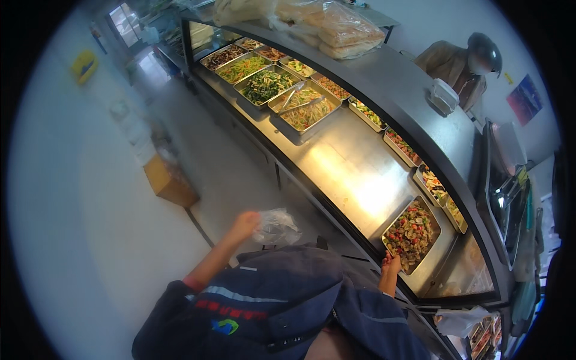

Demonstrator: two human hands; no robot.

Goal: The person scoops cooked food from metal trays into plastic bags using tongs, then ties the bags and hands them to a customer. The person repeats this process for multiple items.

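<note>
My left hand [245, 224] is closed on a crumpled clear plastic bag [279, 227], held out over the floor in front of the counter. At the counter's near right end, my right hand [391, 264] grips the near corner of a rectangular metal tray [429, 210]. Chopped, browned food with red and green bits [413, 235] fills that tray. My right fingers are partly hidden at its rim. The tray rests on the lit steel counter [354, 174].
Several food trays line the counter's far end, including shredded noodles [307, 108] with tongs [290, 96] and leafy greens [266, 86]. Bagged bread [345, 30] and a white box [444, 96] sit on top. A helmeted person [453, 63] stands beyond. A cardboard box [170, 181] stands left.
</note>
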